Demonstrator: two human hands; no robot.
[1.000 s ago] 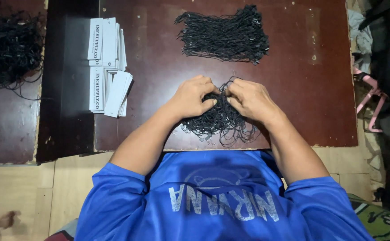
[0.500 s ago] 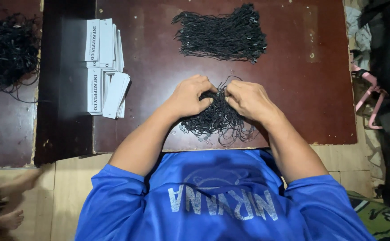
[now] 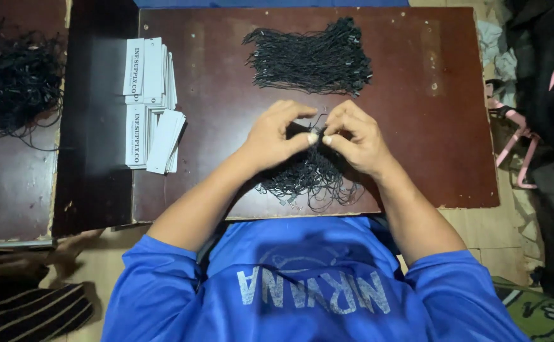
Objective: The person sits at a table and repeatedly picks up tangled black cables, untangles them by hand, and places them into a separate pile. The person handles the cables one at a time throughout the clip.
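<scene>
My left hand (image 3: 275, 136) and my right hand (image 3: 356, 138) meet fingertip to fingertip above a loose heap of black strings (image 3: 308, 177) near the front edge of a dark brown board (image 3: 226, 82). Both pinch a thin black string between thumb and forefinger. A tidy bundle of black strings (image 3: 312, 60) lies further back on the board. White paper tags (image 3: 150, 101) sit in two overlapping stacks at the board's left side.
A tangled pile of black strings (image 3: 14, 82) rests on another brown surface at far left. Pink hangers (image 3: 521, 145) and dark clothes lie on the floor to the right. A striped fabric (image 3: 30, 310) shows at bottom left.
My hands have lifted slightly off the heap and their fingertips have come together on a string. Something blurred at the bottom left has shifted.
</scene>
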